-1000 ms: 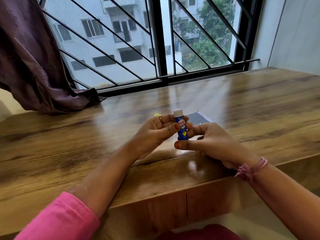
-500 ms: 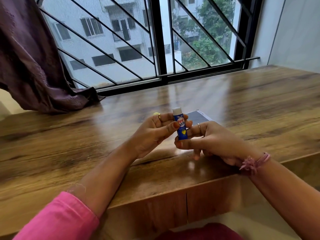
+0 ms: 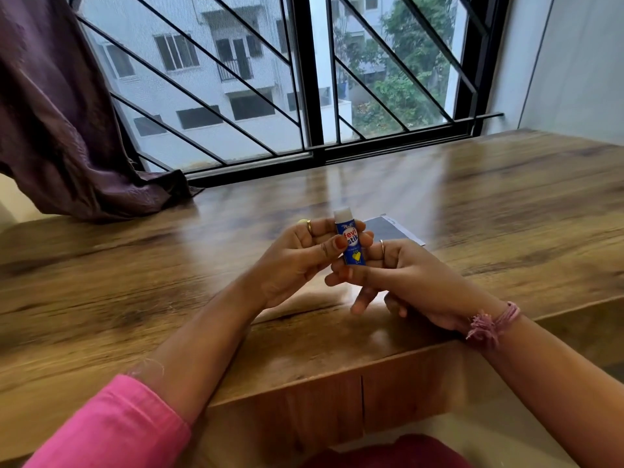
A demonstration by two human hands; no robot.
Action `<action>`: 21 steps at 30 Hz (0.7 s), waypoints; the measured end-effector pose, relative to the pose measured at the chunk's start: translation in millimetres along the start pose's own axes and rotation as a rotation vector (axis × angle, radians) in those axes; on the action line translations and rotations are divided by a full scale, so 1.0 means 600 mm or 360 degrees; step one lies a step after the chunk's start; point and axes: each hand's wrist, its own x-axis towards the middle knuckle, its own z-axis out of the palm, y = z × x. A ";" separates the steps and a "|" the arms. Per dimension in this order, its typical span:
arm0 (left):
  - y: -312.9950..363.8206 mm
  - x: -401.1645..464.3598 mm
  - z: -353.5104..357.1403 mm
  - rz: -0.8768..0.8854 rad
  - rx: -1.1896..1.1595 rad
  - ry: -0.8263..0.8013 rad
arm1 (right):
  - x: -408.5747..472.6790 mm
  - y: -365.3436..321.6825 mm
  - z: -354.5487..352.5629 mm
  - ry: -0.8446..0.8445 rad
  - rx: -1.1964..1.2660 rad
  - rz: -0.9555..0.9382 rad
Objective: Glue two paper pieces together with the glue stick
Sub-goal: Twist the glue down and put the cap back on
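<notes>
The left hand (image 3: 297,261) pinches the blue cylindrical glue stick (image 3: 349,243) upright above the glossy wooden table (image 3: 135,282), its white tip uncovered. The right hand (image 3: 405,282) grips the stick's base between thumb and fingers. A grey rectangular paper piece (image 3: 393,229) lies flat just beyond the hands.

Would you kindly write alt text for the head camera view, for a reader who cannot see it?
A person's left hand holds a blue glue stick upright, its white tip exposed, while the right hand grips its base. Behind the hands a dark paper sheet lies on the wooden table by a barred window.
</notes>
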 end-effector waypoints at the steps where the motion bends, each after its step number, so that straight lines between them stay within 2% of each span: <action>1: 0.000 0.000 0.001 0.0007 0.0033 -0.0002 | 0.001 0.001 0.000 0.0039 -0.0016 0.0004; 5: -0.002 0.001 0.001 0.0009 0.0094 0.0064 | 0.004 0.007 0.005 0.0257 -0.0124 -0.0032; 9: -0.005 0.004 0.004 0.0011 0.0114 0.0107 | 0.006 0.010 0.012 0.0497 -0.0563 -0.0123; 12: -0.003 0.005 0.004 0.0016 0.0105 0.0102 | 0.007 0.012 0.022 0.0641 -0.0732 -0.0199; 14: -0.002 0.005 0.002 0.0016 0.0082 0.0104 | 0.007 0.011 0.024 0.0605 -0.0727 -0.0225; 18: -0.001 0.003 -0.003 0.0008 0.0064 0.0135 | 0.006 0.008 0.011 0.0320 -0.0305 -0.0117; 21: -0.001 0.002 -0.003 -0.0001 0.0105 0.0100 | 0.005 0.010 0.004 0.0279 -0.0154 -0.0080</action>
